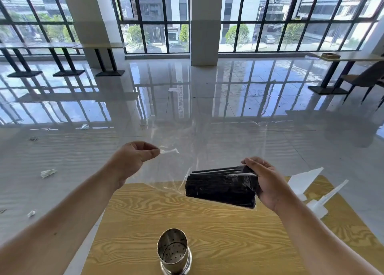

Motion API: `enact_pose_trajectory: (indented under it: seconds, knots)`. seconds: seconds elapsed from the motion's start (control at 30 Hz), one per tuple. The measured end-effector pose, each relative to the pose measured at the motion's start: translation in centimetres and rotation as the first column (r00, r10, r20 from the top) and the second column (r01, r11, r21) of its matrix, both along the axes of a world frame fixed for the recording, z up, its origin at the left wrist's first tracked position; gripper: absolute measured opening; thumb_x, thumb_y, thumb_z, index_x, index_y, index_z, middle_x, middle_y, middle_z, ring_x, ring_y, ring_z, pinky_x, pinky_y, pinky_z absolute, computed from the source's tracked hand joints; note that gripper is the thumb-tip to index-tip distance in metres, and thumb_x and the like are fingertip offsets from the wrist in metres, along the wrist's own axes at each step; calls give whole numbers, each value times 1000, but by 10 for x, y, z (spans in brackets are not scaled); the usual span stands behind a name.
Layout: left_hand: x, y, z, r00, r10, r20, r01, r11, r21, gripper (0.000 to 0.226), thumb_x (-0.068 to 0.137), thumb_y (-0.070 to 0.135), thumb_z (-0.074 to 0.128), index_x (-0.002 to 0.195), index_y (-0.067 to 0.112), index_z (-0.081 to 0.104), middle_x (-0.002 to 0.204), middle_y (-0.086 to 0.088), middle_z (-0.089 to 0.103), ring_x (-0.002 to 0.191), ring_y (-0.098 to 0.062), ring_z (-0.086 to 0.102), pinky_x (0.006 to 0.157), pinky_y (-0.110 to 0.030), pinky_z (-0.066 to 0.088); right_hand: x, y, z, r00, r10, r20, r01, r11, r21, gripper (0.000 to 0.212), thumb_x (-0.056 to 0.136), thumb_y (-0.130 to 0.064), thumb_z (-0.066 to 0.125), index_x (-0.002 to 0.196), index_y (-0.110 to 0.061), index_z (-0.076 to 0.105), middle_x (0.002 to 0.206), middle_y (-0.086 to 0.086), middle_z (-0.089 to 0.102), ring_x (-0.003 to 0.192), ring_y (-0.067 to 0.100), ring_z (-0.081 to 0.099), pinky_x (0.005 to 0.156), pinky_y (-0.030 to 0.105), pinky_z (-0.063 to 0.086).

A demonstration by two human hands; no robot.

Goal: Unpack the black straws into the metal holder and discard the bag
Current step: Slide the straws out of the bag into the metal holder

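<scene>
A bundle of black straws (221,186) lies sideways in the air above the far edge of the wooden table (207,229). My right hand (266,183) grips the bundle at its right end. A clear plastic bag (207,141) stretches up and left from the straws. My left hand (135,156) pinches a corner of that bag, held well to the left of the bundle. The perforated metal holder (173,252) stands upright on the table near its front edge, with nothing visible inside it.
Two white plastic pieces (305,179) lie at the table's far right corner. Crumpled scraps (48,173) are scattered on the glossy floor to the left. Tables and a chair (365,79) stand far back by the windows.
</scene>
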State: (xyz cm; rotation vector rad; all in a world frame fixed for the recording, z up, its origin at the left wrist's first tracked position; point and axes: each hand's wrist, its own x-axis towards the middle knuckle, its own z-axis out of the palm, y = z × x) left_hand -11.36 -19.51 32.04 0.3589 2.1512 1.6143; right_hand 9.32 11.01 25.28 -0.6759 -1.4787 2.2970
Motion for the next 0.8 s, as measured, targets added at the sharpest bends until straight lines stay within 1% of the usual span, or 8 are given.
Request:
enact_pose_trajectory:
  seconds: [0.07,0.17,0.23,0.37,0.47,0.6,0.7,0.8]
  knots:
    - [-2,-5,2,999,-2,-46,2,1000,9,4,89,20,84,85,20,83,91,11,82,110,-5,67,84,-22,42,-2,2,1,999,-40,28,38,997,70,17,97,-18,74,82,-20,81,93,9,81,81,24,79,64,33,61]
    - [2,-17,9,995,-90,-39,94,989,115,7,78,22,84,84,18,83,136,9,66,135,-4,53,111,-31,30,-3,7,-1,993,-111,49,103,985,136,20,104,-15,68,87,-20,79,95,4,82,97,27,78,76,36,54]
    - [8,-22,12,986,-164,-29,167,971,173,14,72,26,81,82,17,83,146,6,59,142,-4,48,119,-36,24,-4,8,-2,989,-136,49,128,982,141,16,104,-14,68,92,-17,76,94,3,82,100,29,77,83,39,55]
    - [16,-21,18,974,-226,-32,227,948,223,9,73,23,81,80,18,84,142,9,62,134,6,51,118,-35,26,-4,10,2,984,-180,-14,180,972,148,20,103,-11,68,86,-18,76,88,4,81,93,31,78,91,43,54]
    - [16,-23,21,975,-217,-45,221,947,233,9,71,22,88,79,18,85,139,12,65,134,6,53,114,-31,29,-4,10,7,979,-194,-68,203,964,174,23,101,-10,70,82,-21,78,83,3,81,82,22,80,87,41,56]
    - [13,-29,14,984,-173,-37,177,958,225,6,79,17,78,78,17,84,122,7,78,118,6,66,103,-25,40,-5,7,12,983,-152,-99,172,955,243,30,104,-14,67,79,-24,82,83,5,81,79,18,79,78,37,54]
    - [12,-33,5,995,-102,-16,103,964,245,9,87,7,75,94,5,80,108,8,83,109,6,71,96,-22,43,-6,2,15,991,-103,-81,121,955,271,28,109,-15,60,88,-17,78,85,7,81,74,18,76,74,37,54]
    - [14,-35,-1,999,-51,-17,54,959,280,19,79,16,76,94,4,77,113,0,82,108,1,73,100,-27,43,-4,0,14,990,-111,-84,130,954,269,21,109,-10,59,97,-13,76,85,6,81,73,19,75,71,34,57]
